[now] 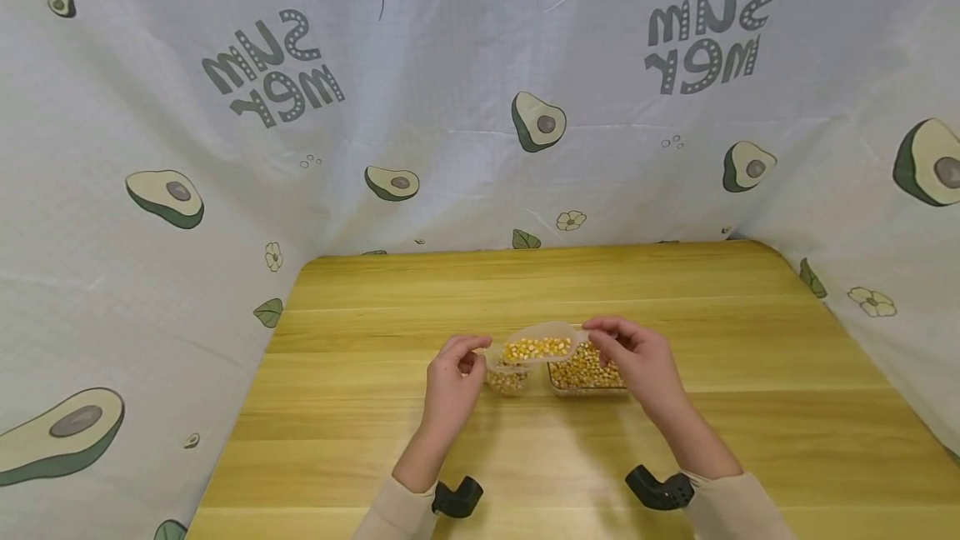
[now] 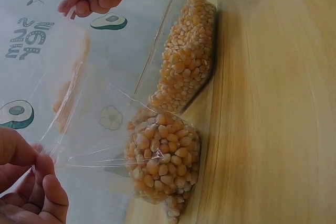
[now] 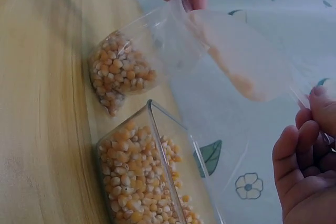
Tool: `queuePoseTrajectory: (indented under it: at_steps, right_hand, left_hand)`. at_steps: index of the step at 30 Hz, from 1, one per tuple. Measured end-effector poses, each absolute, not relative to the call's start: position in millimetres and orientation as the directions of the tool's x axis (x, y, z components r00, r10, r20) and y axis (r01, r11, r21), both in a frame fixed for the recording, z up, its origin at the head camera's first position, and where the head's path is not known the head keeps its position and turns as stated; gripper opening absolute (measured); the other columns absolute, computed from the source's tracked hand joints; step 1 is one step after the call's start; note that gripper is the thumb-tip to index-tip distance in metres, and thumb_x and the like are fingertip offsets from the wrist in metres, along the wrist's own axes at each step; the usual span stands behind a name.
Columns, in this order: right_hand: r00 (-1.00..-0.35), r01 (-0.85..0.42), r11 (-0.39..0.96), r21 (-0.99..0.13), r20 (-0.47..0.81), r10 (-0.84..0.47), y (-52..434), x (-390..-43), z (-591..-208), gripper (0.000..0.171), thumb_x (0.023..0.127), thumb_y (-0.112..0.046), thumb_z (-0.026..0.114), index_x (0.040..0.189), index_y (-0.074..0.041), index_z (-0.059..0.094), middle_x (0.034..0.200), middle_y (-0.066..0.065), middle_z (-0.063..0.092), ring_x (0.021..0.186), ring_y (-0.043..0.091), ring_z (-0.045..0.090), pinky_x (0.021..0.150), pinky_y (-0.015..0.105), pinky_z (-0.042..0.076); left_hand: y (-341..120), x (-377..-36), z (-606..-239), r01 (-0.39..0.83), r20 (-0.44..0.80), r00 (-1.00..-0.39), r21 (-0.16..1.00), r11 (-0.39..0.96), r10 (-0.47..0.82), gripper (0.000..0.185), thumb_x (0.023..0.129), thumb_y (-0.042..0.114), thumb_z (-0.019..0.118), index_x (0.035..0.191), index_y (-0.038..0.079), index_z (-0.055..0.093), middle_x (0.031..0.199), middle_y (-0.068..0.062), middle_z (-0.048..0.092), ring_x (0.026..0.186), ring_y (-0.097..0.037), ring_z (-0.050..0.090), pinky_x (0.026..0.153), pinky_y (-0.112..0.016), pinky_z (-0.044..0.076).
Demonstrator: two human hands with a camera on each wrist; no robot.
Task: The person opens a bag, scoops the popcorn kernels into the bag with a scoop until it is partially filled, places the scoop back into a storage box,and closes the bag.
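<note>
My right hand [image 1: 632, 354] pinches the handle of a translucent white scoop [image 1: 542, 342], which carries a layer of corn kernels [image 1: 537, 348]. With its fingers at the rim, my left hand [image 1: 454, 382] pinches a clear plastic bag [image 2: 100, 140]. Kernels fill the bottom of that bag, which rests on the table, as the left wrist view shows. The scoop's front end reaches over the bag's mouth. Below the right hand and scoop, a clear rectangular container [image 3: 150, 129] holds many more kernels [image 2: 189, 45].
The wooden table [image 1: 562, 465] extends around the bag and container. A white cloth with avocado prints [image 1: 538, 121] hangs behind it and along both sides. Black wrist cameras [image 1: 457, 497] sit on both forearms.
</note>
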State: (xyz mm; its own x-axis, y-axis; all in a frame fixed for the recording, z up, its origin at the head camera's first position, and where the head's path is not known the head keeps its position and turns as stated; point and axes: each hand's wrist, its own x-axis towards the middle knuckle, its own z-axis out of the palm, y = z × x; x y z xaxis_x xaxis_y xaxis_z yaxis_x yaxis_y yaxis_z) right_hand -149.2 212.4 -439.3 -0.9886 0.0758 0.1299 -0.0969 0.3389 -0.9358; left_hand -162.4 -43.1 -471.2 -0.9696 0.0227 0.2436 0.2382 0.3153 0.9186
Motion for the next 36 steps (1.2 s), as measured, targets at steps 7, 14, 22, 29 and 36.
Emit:
queuePoseTrajectory:
  at_steps: [7,14,22,29,36]
  right_hand:
    - [-0.984,-0.126,0.439,-0.889,0.168,0.057,209.5,-149.5,-434.1,0.018,0.098,-0.022,0.064,0.107,-0.009,0.073,0.074,-0.005,0.060,0.067,0.026,0.058,0.051,0.027,0.045]
    - [-0.974,-0.184,0.508,-0.842,0.225,0.019,206.1,-149.1,-426.4,0.015,0.098,-0.020,0.063,0.106,-0.010,0.072,0.074,0.003,0.060,0.061,0.011,0.052,0.049,0.026,0.043]
    - [-0.947,-0.276,0.572,-0.772,0.320,-0.026,203.6,-150.3,-419.2,0.011,0.097,-0.014,0.065,0.103,-0.012,0.073,0.077,0.002,0.059,0.061,0.014,0.052,0.049,0.024,0.044]
    - [-0.914,-0.357,0.602,-0.714,0.401,-0.065,200.8,-148.6,-413.2,0.010,0.093,-0.009,0.068,0.100,-0.013,0.074,0.075,-0.002,0.057,0.058,0.006,0.047,0.050,0.022,0.042]
    - [-0.897,-0.387,0.617,-0.686,0.436,-0.078,199.5,-147.7,-412.8,0.012,0.091,-0.006,0.070,0.099,-0.013,0.074,0.075,-0.005,0.056,0.058,0.005,0.047,0.050,0.020,0.042]
  left_hand:
    - [-43.3,-162.6,-470.7,0.237,0.241,-0.970,0.921,0.308,0.025,0.026,0.092,-0.004,0.058,0.107,0.007,0.076,0.106,-0.006,0.070,0.077,-0.008,0.056,0.067,-0.018,0.049]
    - [-43.3,-163.4,-471.2,0.236,0.241,-0.970,0.924,0.302,0.022,0.025,0.092,-0.005,0.058,0.107,0.004,0.076,0.105,-0.007,0.070,0.077,-0.008,0.056,0.068,-0.018,0.050]
    - [-43.7,-163.3,-470.9,0.241,0.245,-0.969,0.924,0.298,0.022,0.025,0.091,-0.005,0.058,0.108,0.002,0.075,0.106,-0.007,0.070,0.079,-0.009,0.058,0.068,-0.018,0.050]
    - [-43.7,-163.1,-470.5,0.236,0.239,-0.971,0.928,0.288,0.027,0.025,0.091,-0.006,0.058,0.108,0.003,0.075,0.106,-0.007,0.070,0.080,-0.009,0.058,0.069,-0.018,0.050]
    - [-44.0,-162.1,-470.4,0.223,0.224,-0.974,0.935,0.277,0.028,0.027,0.092,-0.005,0.059,0.107,0.008,0.076,0.107,-0.007,0.070,0.079,-0.009,0.057,0.069,-0.018,0.050]
